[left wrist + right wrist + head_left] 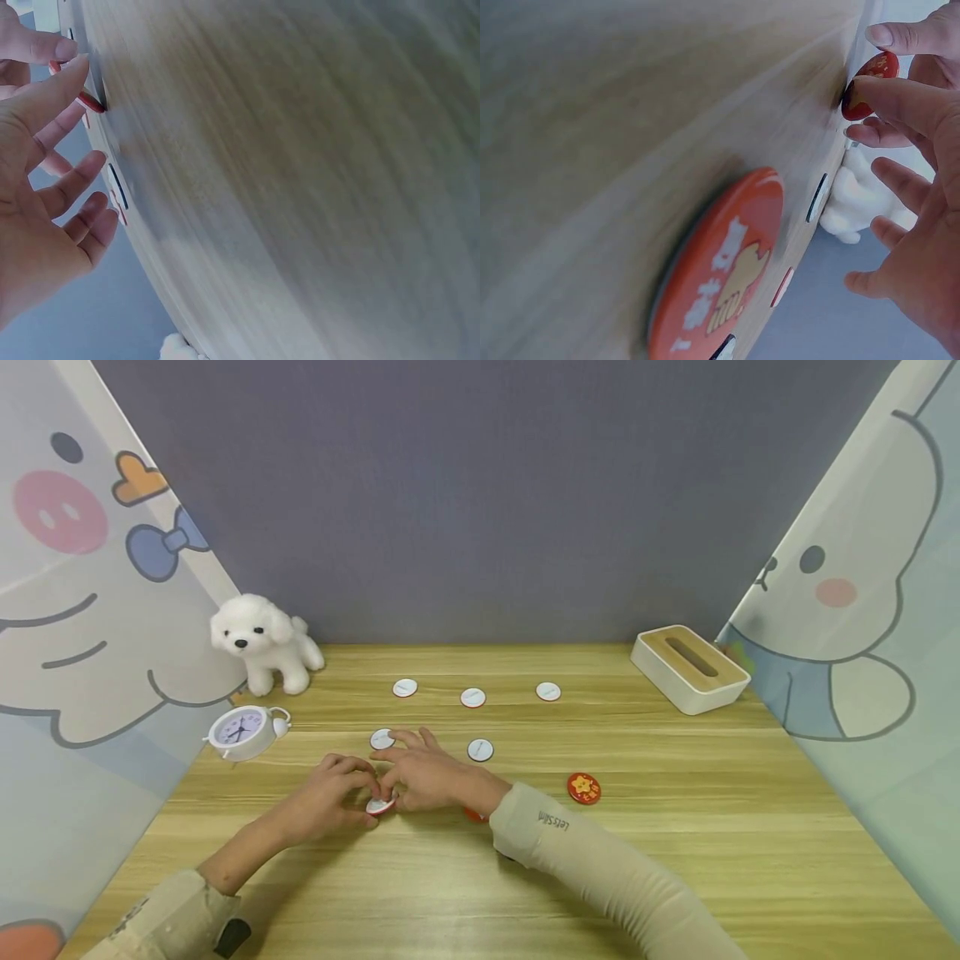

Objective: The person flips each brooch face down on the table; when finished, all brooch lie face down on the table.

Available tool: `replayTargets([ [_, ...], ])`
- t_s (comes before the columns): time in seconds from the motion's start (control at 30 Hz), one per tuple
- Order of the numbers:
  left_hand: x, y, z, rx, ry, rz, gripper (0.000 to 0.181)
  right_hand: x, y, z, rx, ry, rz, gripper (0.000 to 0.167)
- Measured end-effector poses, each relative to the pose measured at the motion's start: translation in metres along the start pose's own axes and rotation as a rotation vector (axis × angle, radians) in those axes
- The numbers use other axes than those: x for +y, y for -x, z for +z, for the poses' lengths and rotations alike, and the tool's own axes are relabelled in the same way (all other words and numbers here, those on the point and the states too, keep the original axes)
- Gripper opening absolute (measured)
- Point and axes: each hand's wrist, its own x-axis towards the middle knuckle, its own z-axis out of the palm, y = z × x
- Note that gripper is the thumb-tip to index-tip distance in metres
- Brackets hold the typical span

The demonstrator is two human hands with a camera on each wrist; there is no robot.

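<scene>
A red pin badge (380,807) stands tilted just above the wooden table, its white back toward the head camera. In the right wrist view its red printed face (881,66) shows. My left hand (330,802) pinches its edge between thumb and finger. From the other side my right hand (431,777) also pinches it, the remaining fingers spread. Just beyond the right fingers lies a white-backed badge (382,739), and another white-backed badge (481,750) is to its right. A red badge (475,815) is mostly hidden under the right forearm.
Three white-backed badges lie farther back, one (473,697) in the middle. A red star badge (583,788) lies face up at right. A white alarm clock (242,732) and plush dog (266,643) stand left; a tissue box (690,668) stands back right.
</scene>
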Motion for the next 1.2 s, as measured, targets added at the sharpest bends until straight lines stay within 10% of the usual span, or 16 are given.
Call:
replayTargets([
  [0.33, -0.001, 0.000, -0.007, -0.026, -0.056, 0.078, 0.027, -0.001, 0.004, -0.003, -0.033, 0.079, 0.025, 0.033],
  [1.2, 0.006, -0.006, -0.024, -0.214, -0.038, 0.019, 0.026, -0.005, 0.006, -0.004, -0.086, 0.061, 0.054, 0.034],
])
